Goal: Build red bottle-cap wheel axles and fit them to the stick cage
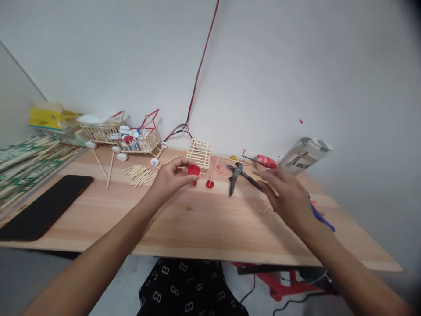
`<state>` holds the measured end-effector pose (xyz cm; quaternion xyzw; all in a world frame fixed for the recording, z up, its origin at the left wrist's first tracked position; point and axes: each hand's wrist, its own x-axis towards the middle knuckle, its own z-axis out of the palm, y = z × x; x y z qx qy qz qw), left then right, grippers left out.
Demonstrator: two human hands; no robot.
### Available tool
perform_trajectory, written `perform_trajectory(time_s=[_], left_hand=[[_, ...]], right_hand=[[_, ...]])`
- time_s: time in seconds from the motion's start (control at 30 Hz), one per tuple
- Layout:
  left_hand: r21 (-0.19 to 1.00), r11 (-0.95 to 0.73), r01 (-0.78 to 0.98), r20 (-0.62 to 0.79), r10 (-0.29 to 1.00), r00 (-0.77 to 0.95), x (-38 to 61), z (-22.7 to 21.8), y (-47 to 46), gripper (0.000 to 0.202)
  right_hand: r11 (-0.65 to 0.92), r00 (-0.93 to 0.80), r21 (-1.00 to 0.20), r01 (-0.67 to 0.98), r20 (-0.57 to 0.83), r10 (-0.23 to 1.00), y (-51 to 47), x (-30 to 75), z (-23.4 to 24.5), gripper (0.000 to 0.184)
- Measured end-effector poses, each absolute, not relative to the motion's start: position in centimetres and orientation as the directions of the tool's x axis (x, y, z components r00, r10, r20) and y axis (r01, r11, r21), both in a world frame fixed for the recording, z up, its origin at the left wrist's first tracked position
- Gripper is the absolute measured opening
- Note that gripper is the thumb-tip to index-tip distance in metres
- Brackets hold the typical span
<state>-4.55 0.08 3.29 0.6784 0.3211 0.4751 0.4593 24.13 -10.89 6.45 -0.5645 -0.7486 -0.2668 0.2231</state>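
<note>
Our hands are apart over the table. Our left hand (169, 177) pinches a red cap (194, 169) between thumb and fingers, with a small red piece (195, 183) just below it; we cannot tell whether the two join. Our right hand (291, 197) hangs beside a thin dark rod (251, 158) that reaches over a shallow red-smeared dish (259, 164); we cannot tell whether its fingers grip the rod.

We judge the step in hand to be steadying the cap while the right hand sees to the rod and dish. The next move, we think, calls for a firm left pinch and care to keep the rod's tip off the pliers (234, 179), which lie open between our hands. Just right of our left hand, a second red cap (209, 184) lies at the foot of a pale stick (214, 169).

Of the containers, the front basket (149, 144), beyond our left wrist, holds white, blue and red caps. The rear basket (94, 133), farther left, has something white (94, 119) on top that hides its contents. Just beyond our right hand, the dish carries red matter, and a tilted grey-white container (301, 160) keeps its inside hidden.
</note>
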Motion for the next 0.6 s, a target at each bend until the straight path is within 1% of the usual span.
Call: perform_trajectory(time_s=[0.07, 0.17, 0.3, 0.37, 0.43, 0.6], left_hand=[[0.925, -0.38, 0.015, 0.359, 0.885, 0.298, -5.4, 2.8, 0.4, 0.036], [0.93, -0.366, 0.029, 0.346, 0.901, 0.261, -6.0, 2.1, 0.5, 0.034], [0.941, -0.339, 0.005, 0.327, 0.909, 0.259, -5.8, 1.7, 0.5, 0.037], [0.943, -0.333, -0.008, 0.323, 0.909, 0.264, -5.7, 1.6, 0.4, 0.038], [0.947, -0.319, -0.02, 0.313, 0.91, 0.272, -5.6, 1.6, 0.4, 0.037], [0.955, -0.295, -0.03, 0.291, 0.914, 0.283, -5.7, 1.8, 0.2, 0.034]], right_hand=[[0.308, -0.42, 0.289, 0.906, 0.538, 0.731, -8.7, 21.5, 6.5, 0.028], [0.365, -0.502, 0.361, 0.858, 0.442, 0.743, -6.3, 18.3, 6.5, 0.026], [0.346, -0.506, 0.513, 0.786, 0.211, 0.836, -4.9, 15.7, 6.6, 0.026], [0.341, -0.489, 0.554, 0.759, 0.139, 0.861, -4.5, 15.1, 6.4, 0.027], [0.338, -0.482, 0.583, 0.738, 0.105, 0.87, -4.0, 14.9, 6.0, 0.027], [0.338, -0.484, 0.615, 0.712, 0.081, 0.872, -2.7, 15.8, 5.1, 0.019]])
